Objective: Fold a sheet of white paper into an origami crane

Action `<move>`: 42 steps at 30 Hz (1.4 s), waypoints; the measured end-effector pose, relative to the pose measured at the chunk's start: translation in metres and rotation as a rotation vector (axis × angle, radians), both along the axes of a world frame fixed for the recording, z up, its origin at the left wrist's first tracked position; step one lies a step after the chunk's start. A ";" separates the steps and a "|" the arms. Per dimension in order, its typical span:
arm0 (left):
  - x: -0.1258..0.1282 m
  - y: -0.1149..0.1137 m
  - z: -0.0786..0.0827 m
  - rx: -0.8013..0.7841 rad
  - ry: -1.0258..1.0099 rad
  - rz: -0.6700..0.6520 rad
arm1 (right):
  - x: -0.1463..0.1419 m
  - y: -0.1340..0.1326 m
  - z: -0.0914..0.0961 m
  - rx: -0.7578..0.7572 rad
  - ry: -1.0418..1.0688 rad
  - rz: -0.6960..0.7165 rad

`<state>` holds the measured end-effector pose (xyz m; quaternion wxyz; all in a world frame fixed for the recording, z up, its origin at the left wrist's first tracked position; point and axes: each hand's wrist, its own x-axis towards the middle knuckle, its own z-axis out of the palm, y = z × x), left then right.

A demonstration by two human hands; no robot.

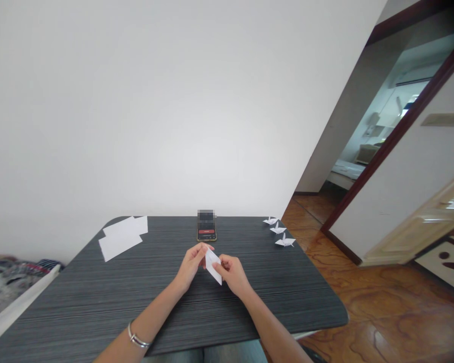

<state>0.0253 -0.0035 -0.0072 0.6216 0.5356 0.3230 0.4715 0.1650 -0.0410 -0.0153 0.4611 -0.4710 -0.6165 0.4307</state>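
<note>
Between my two hands, above the dark table, is a small piece of folded white paper [213, 266], tilted with its long side running down to the right. My left hand [194, 259] pinches its upper left end between thumb and fingers. On the right edge, my right hand [231, 273] grips it, the thumb lying on the paper's face. Fingers of both hands partly cover the folds. Three white origami cranes [285, 241] stand in a row at the table's right side.
White paper sheets [121, 238] lie overlapping at the table's left. A phone [206, 232] stands near the wall behind my hands. The dark table [98, 297] meets a white wall; its right edge borders a wooden floor. Patterned fabric [11, 282] lies at the far left.
</note>
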 end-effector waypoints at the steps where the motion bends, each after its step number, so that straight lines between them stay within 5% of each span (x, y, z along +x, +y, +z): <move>1: 0.000 0.000 0.001 0.011 0.005 -0.008 | 0.000 0.000 0.001 -0.005 0.018 -0.002; 21: 0.000 0.000 0.006 0.081 0.092 0.098 | 0.001 0.001 0.001 0.016 -0.019 0.003; 28: 0.001 0.001 0.001 0.023 0.095 0.014 | 0.001 0.002 -0.001 0.031 -0.050 -0.002; 42: 0.003 -0.004 0.008 -0.003 0.045 0.051 | 0.000 -0.002 0.001 0.052 -0.084 -0.002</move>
